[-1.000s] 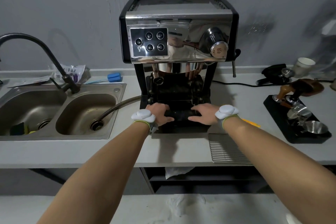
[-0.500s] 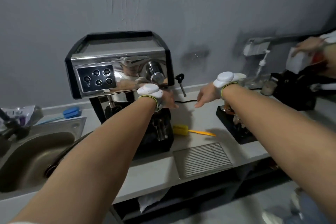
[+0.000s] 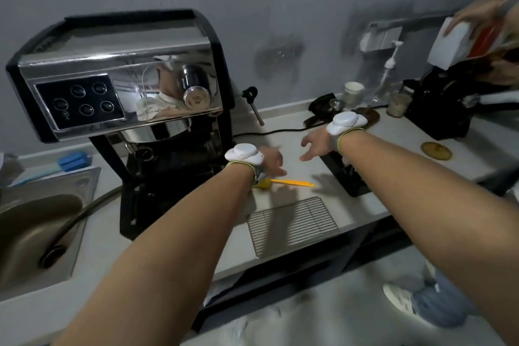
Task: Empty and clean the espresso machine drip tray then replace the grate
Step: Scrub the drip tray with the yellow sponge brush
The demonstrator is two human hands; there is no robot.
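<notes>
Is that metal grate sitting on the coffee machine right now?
No. The grate lies flat on the counter to the right of the espresso machine, near the front edge, with neither hand touching it.

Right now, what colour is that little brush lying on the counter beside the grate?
Yellow: the brush shows best in the head view, just behind the grate.

bare arms; white puck-shaped wrist device (image 3: 243, 153) on yellow-green strap each.
</notes>
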